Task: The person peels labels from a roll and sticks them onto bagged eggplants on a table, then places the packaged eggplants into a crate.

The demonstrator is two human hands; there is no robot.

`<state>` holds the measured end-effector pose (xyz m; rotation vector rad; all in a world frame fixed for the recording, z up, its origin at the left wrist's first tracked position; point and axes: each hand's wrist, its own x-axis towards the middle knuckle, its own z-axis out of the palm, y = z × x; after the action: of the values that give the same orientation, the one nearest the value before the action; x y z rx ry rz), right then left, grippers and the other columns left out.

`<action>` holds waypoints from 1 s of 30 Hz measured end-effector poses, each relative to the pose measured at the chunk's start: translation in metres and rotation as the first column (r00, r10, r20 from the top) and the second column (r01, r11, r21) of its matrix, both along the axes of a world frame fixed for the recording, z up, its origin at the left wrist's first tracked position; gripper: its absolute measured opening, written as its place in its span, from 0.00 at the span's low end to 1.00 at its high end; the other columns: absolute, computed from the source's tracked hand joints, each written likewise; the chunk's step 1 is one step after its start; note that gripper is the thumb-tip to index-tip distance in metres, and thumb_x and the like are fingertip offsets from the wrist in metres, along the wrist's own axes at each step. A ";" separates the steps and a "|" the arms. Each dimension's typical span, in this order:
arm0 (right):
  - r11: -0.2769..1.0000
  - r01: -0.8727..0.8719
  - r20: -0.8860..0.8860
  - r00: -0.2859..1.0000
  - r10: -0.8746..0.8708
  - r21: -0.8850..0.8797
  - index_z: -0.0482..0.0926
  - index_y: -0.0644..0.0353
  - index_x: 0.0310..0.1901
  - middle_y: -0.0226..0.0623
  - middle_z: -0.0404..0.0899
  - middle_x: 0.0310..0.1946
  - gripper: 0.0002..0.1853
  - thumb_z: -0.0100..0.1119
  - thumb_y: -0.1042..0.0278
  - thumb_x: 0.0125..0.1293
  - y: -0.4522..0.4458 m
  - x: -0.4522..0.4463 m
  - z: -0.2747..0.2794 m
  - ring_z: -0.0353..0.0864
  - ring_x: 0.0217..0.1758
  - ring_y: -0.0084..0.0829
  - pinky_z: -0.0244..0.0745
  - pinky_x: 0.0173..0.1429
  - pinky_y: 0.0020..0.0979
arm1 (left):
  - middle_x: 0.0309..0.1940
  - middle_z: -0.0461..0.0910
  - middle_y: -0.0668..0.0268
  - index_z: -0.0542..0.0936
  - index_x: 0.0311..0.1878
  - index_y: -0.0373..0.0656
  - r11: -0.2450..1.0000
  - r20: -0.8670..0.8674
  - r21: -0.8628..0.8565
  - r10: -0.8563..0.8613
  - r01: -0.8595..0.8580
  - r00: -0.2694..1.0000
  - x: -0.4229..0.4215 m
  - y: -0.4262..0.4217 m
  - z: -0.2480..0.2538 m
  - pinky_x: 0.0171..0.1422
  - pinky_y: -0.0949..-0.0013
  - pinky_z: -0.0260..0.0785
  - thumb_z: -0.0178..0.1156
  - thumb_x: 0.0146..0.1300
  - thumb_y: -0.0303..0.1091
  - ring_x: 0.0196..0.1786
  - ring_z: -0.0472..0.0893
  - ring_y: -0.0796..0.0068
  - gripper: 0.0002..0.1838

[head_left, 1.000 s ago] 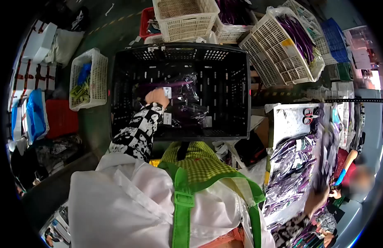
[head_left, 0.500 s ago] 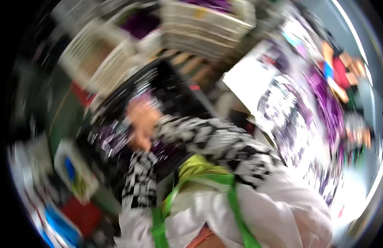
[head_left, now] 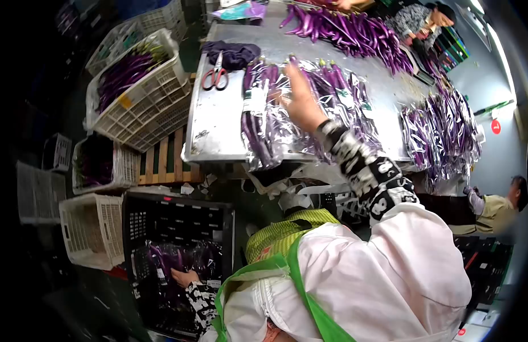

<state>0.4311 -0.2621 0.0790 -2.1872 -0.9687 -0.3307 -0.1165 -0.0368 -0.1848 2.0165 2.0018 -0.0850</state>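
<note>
Bagged long purple eggplants (head_left: 255, 122) lie in a row on the metal table (head_left: 215, 137). My right hand (head_left: 301, 101) reaches over these bags, its fingers on or just above the clear plastic; whether it grips one I cannot make out. At the lower left, my left hand (head_left: 185, 277) is inside the black crate (head_left: 178, 208), resting on bagged eggplants (head_left: 167, 256) there, with its fingertips partly hidden. Scissors (head_left: 215, 75) with red and black handles lie beside a dark cloth (head_left: 234, 54) on the table's left part.
Loose eggplants (head_left: 355, 34) are heaped at the table's back, more bagged ones (head_left: 440, 131) at its right. White crates (head_left: 144, 105) stand on a wooden pallet (head_left: 167, 159) at left. One person (head_left: 418, 25) is at the upper right, another (head_left: 494, 211) at the right.
The view has swung right toward the table. My right hand, at the crate half a second ago, is now over the bags on the table. My left hand remains in the crate.
</note>
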 end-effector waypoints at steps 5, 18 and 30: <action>0.812 0.547 -0.409 0.801 -0.437 0.204 0.48 0.75 0.69 0.62 0.49 0.70 0.50 0.42 0.31 0.66 -0.118 0.141 -0.005 0.47 0.75 0.49 0.47 0.75 0.37 | 0.61 0.66 0.47 0.64 0.64 0.37 0.928 0.223 0.352 0.043 -0.121 0.974 0.071 -0.013 0.059 0.66 0.53 0.62 0.61 0.51 0.25 0.63 0.67 0.46 0.34; 0.712 0.190 -0.182 0.893 -0.411 -0.675 0.45 0.66 0.71 0.72 0.45 0.68 0.49 0.63 0.66 0.51 -0.093 0.012 -0.031 0.41 0.73 0.68 0.46 0.60 0.78 | 0.52 0.76 0.57 0.70 0.58 0.35 0.695 0.813 0.334 -0.554 0.637 0.178 0.407 -0.156 0.198 0.61 0.68 0.69 0.55 0.60 0.17 0.56 0.77 0.66 0.21; 0.812 0.514 -0.960 0.183 0.212 0.277 0.51 0.70 0.67 0.53 0.70 0.53 0.41 0.52 0.92 0.48 -0.175 0.036 -0.041 0.76 0.46 0.33 0.78 0.43 0.29 | 0.53 0.74 0.55 0.67 0.60 0.32 0.504 0.979 0.026 -0.189 0.863 0.080 0.519 -0.223 0.226 0.58 0.69 0.71 0.56 0.66 0.27 0.55 0.75 0.68 0.21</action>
<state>0.4672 -0.4371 0.0379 -1.3744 0.1840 0.6562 0.4027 -0.2600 0.0408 1.5989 0.2199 0.2156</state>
